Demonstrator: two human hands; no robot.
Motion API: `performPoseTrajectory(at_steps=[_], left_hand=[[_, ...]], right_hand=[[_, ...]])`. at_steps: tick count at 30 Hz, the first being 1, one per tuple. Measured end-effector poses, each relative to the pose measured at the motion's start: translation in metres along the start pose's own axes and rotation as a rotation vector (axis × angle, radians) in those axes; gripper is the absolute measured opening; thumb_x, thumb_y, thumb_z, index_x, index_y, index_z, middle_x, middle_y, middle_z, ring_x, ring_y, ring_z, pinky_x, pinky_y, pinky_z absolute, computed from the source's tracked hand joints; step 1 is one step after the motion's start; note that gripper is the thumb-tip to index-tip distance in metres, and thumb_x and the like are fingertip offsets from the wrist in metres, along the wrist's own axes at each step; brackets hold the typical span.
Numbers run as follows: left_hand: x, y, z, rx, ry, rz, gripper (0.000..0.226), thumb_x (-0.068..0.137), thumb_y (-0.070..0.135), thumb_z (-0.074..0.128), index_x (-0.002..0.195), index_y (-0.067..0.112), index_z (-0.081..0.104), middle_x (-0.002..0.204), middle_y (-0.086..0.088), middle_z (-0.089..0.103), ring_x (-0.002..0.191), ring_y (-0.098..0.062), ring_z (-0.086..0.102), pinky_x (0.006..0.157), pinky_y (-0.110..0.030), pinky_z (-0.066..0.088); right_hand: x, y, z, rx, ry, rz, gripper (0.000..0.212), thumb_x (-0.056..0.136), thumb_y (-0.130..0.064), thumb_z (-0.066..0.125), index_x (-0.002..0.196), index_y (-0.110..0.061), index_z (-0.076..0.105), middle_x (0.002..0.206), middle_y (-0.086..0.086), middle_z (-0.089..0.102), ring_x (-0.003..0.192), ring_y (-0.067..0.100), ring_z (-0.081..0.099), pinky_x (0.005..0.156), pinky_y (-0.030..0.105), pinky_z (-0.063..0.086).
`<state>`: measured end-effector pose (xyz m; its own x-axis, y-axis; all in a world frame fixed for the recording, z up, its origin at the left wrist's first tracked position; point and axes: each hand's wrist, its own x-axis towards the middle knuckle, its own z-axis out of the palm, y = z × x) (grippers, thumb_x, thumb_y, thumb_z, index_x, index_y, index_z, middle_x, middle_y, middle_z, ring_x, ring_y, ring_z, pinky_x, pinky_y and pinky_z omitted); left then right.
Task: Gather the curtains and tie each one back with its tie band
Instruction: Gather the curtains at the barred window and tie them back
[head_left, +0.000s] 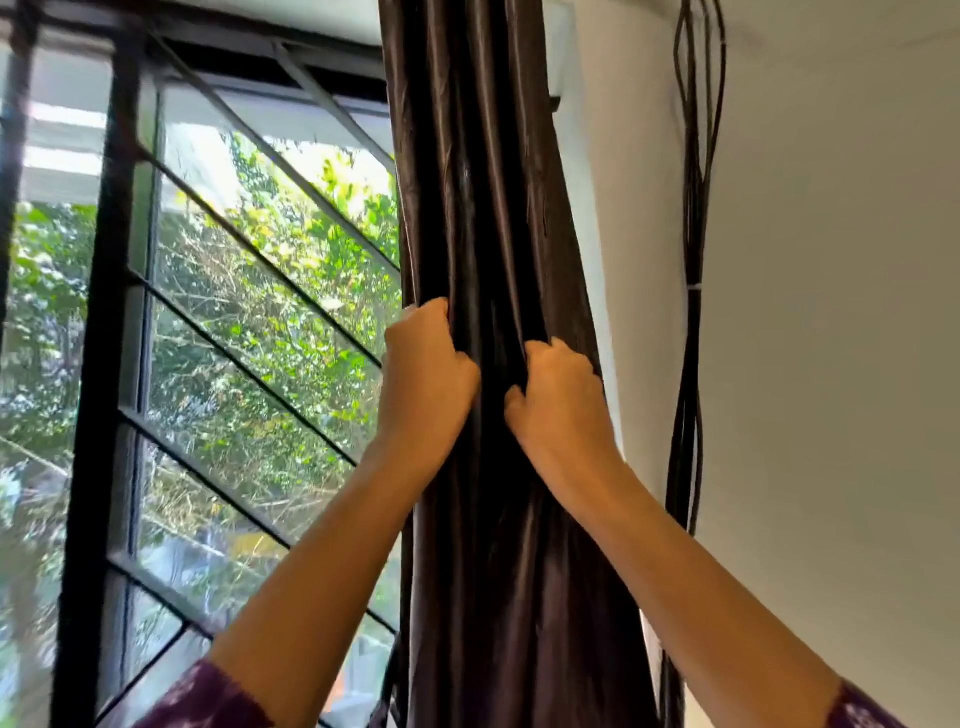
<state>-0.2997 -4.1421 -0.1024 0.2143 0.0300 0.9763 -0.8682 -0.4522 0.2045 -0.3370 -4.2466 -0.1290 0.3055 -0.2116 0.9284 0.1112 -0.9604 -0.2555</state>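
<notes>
The left hand (428, 374) and right hand (558, 397) each clutch folds of the dark curtain (483, 208) hanging beside the window (234, 312); the satiny cloth looks soft, slippery, best bunched mid-height.

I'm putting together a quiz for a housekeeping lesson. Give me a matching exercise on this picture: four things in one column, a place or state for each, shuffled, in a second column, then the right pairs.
Column one:
1. left hand
2. right hand
3. curtain
4. cables

Column two:
A. hangs bunched in dark, shiny folds
B. run down the white wall, to the right of the curtain
C. grips the curtain's edge nearest the window
D. grips the curtain's folds on the wall side

Pairs: 1-C, 2-D, 3-A, 4-B.
</notes>
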Motion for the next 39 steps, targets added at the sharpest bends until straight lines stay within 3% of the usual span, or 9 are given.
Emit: performPoseTrajectory(at_steps=[5,9,12,16,22,26,33,36,39], left_hand=[[-0.034,-0.035,-0.015,0.04,0.146,-0.161,0.046,0.071,-0.011,0.049,0.109,0.007,0.067,0.09,-0.018,0.067,0.084,-0.035,0.061,0.066,-0.022,0.036],[-0.073,-0.038,0.004,0.005,-0.008,-0.162,0.047,0.072,-0.011,0.05,0.112,0.009,0.066,0.095,-0.018,0.067,0.089,-0.034,0.062,0.071,-0.022,0.036],[-0.1,-0.043,0.009,-0.053,0.016,-0.243,0.057,0.071,-0.013,0.047,0.118,0.014,0.064,0.1,-0.016,0.066,0.094,-0.032,0.062,0.076,-0.021,0.038],[-0.142,-0.05,0.014,-0.11,-0.075,-0.28,0.063,0.073,-0.013,0.047,0.127,0.017,0.058,0.111,-0.012,0.065,0.103,-0.024,0.06,0.084,-0.012,0.038],[-0.157,-0.075,-0.003,-0.054,-0.033,-0.413,0.06,0.073,-0.016,0.048,0.129,0.004,0.055,0.106,-0.023,0.063,0.097,-0.035,0.061,0.085,-0.022,0.037],[-0.169,-0.069,0.001,-0.115,-0.145,-0.314,0.061,0.075,-0.016,0.046,0.131,0.005,0.052,0.114,-0.02,0.063,0.104,-0.031,0.059,0.089,-0.018,0.038],[-0.183,-0.069,-0.009,-0.183,-0.249,-0.343,0.061,0.079,-0.014,0.043,0.136,0.009,0.048,0.118,-0.016,0.06,0.11,-0.026,0.058,0.095,-0.011,0.033],[-0.191,-0.079,-0.016,-0.178,-0.187,-0.404,0.064,0.075,-0.015,0.044,0.134,0.01,0.05,0.115,-0.015,0.062,0.104,-0.028,0.061,0.091,-0.016,0.038],[-0.211,-0.075,-0.015,-0.17,-0.263,-0.41,0.067,0.073,-0.016,0.042,0.135,0.008,0.049,0.119,-0.016,0.059,0.11,-0.03,0.057,0.092,-0.014,0.036]], right_hand=[[-0.025,0.027,0.002,0.035,0.209,0.202,0.04,0.085,0.01,0.043,0.119,-0.004,0.057,0.121,0.013,0.056,0.099,0.033,0.06,0.085,0.038,0.05],[-0.057,0.0,0.04,0.184,-0.025,0.009,0.037,0.086,0.0,0.05,0.117,-0.015,0.061,0.122,0.007,0.056,0.097,0.028,0.062,0.085,0.042,0.053],[-0.078,0.004,0.053,0.25,0.001,0.097,0.027,0.087,-0.001,0.051,0.108,-0.011,0.064,0.109,0.006,0.058,0.085,0.024,0.063,0.078,0.04,0.055],[-0.118,0.006,0.076,0.234,-0.149,0.128,0.038,0.085,-0.002,0.049,0.12,-0.011,0.06,0.124,0.01,0.056,0.099,0.031,0.063,0.085,0.043,0.052],[-0.15,0.03,0.079,0.143,-0.024,0.338,0.063,0.083,0.01,0.046,0.141,-0.015,0.043,0.146,0.003,0.041,0.1,0.024,0.062,0.088,0.032,0.053],[-0.169,0.006,0.1,0.24,-0.187,0.168,0.055,0.083,0.007,0.05,0.135,-0.011,0.05,0.142,0.006,0.046,0.121,0.022,0.052,0.101,0.027,0.041],[-0.187,0.0,0.095,0.43,-0.206,0.177,0.05,0.092,-0.007,0.048,0.139,-0.024,0.045,0.141,-0.004,0.048,0.123,0.007,0.052,0.105,0.027,0.043],[-0.193,0.018,0.087,0.248,-0.149,0.28,0.065,0.086,0.01,0.045,0.144,-0.021,0.038,0.151,-0.003,0.034,0.118,0.009,0.053,0.1,0.015,0.041],[-0.211,0.007,0.087,0.299,-0.114,0.272,0.053,0.089,0.001,0.046,0.139,-0.018,0.046,0.146,-0.003,0.041,0.117,0.002,0.051,0.097,0.001,0.033]])
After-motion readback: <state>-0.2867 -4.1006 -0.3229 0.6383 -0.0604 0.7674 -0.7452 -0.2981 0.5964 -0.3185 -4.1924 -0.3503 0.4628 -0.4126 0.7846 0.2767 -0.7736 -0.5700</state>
